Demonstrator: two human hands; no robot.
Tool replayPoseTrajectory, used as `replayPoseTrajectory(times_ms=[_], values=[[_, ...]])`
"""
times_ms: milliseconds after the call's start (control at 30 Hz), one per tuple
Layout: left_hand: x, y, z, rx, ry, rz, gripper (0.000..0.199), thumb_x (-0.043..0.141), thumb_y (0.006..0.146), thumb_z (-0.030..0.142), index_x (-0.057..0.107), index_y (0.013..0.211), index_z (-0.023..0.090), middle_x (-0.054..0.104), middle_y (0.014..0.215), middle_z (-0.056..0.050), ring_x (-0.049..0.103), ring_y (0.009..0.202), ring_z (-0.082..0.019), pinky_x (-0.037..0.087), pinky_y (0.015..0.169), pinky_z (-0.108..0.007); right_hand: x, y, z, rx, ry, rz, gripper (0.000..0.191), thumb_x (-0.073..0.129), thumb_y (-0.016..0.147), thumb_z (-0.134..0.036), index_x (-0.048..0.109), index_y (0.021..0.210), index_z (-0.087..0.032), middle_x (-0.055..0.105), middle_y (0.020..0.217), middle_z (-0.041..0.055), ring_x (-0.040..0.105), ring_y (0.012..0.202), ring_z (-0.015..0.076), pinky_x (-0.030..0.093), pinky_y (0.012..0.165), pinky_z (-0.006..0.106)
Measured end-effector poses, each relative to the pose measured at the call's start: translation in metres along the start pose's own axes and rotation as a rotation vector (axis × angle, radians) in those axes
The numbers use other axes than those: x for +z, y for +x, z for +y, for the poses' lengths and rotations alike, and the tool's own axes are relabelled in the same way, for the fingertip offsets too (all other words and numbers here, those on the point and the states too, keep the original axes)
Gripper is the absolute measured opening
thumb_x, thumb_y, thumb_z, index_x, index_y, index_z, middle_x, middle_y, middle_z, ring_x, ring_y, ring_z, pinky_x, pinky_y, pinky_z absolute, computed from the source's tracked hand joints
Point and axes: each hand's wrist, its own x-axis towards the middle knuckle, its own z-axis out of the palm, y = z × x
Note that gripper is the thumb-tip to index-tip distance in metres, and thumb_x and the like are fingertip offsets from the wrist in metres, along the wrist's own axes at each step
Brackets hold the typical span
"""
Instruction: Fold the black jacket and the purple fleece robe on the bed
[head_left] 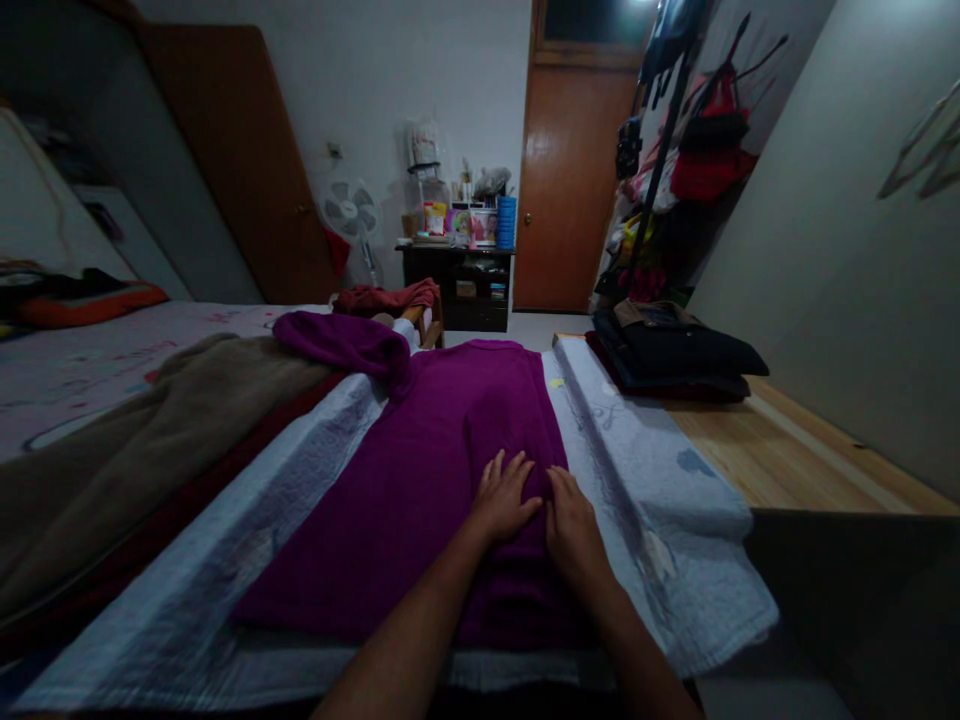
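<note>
A purple long-sleeved garment (427, 450) lies spread on a pale quilted cover, one sleeve stretched off to the left and its right side folded inward. My left hand (506, 497) rests flat on the folded part with its fingers spread. Close beside it, my right hand (576, 525) lies along the garment's right edge, fingers slightly bent and touching the cloth. Nothing is visibly gripped by either hand, though the right palm is hidden.
A stack of folded dark clothes (675, 350) sits on a wooden board (795, 440) at right. Brown fleece clothing (180, 420) lies on the left over the light quilted cover (622, 440). Farther back stand a fan (351, 210), a black cabinet (457, 290) and a wooden door (574, 190).
</note>
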Motion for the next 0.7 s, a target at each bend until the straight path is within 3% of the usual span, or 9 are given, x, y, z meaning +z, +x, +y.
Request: replayPoseTrajectory(times_ms=[133, 300, 533, 700], values=[[0.002, 0.0, -0.001, -0.003, -0.002, -0.002, 0.062, 0.04, 0.091, 0.047, 0.034, 0.148, 0.023, 0.024, 0.159, -0.001, 0.006, 0.147, -0.031, 0.011, 0.119, -0.05, 0.017, -0.013, 0.002, -0.01, -0.106, -0.091, 0.053, 0.03, 0.089, -0.008, 0.048, 0.138, -0.01, 0.044, 0.147, 0.0131, 0.037, 0.137, 0.0218, 0.029, 0.111, 0.04], [0.0, 0.0, 0.0, -0.007, 0.006, 0.023, 0.06, 0.04, 0.091, 0.046, 0.037, 0.146, 0.023, 0.027, 0.158, -0.001, 0.008, 0.147, -0.031, 0.012, 0.119, -0.049, 0.012, -0.016, 0.001, 0.013, -0.157, -0.191, 0.056, 0.03, 0.088, -0.007, 0.044, 0.142, -0.012, 0.035, 0.152, 0.0108, 0.031, 0.141, 0.0204, 0.027, 0.112, 0.039], [-0.016, -0.017, 0.02, -0.011, 0.056, -0.007, 0.054, 0.044, 0.087, 0.032, 0.046, 0.14, 0.018, 0.037, 0.153, -0.007, 0.023, 0.144, -0.029, 0.023, 0.116, -0.046, 0.008, -0.013, 0.0, 0.024, -0.115, -0.214, 0.055, 0.03, 0.089, -0.009, 0.043, 0.143, -0.011, 0.034, 0.153, 0.012, 0.031, 0.141, 0.0223, 0.027, 0.112, 0.043], [-0.009, -0.035, 0.028, -0.019, 0.028, -0.061, 0.056, 0.036, 0.088, 0.027, 0.042, 0.143, 0.014, 0.035, 0.154, -0.008, 0.025, 0.144, -0.025, 0.025, 0.116, -0.045, 0.01, -0.015, 0.002, 0.026, -0.078, -0.192, 0.055, 0.031, 0.088, -0.009, 0.043, 0.142, -0.012, 0.036, 0.152, 0.0108, 0.031, 0.141, 0.0213, 0.027, 0.113, 0.042]])
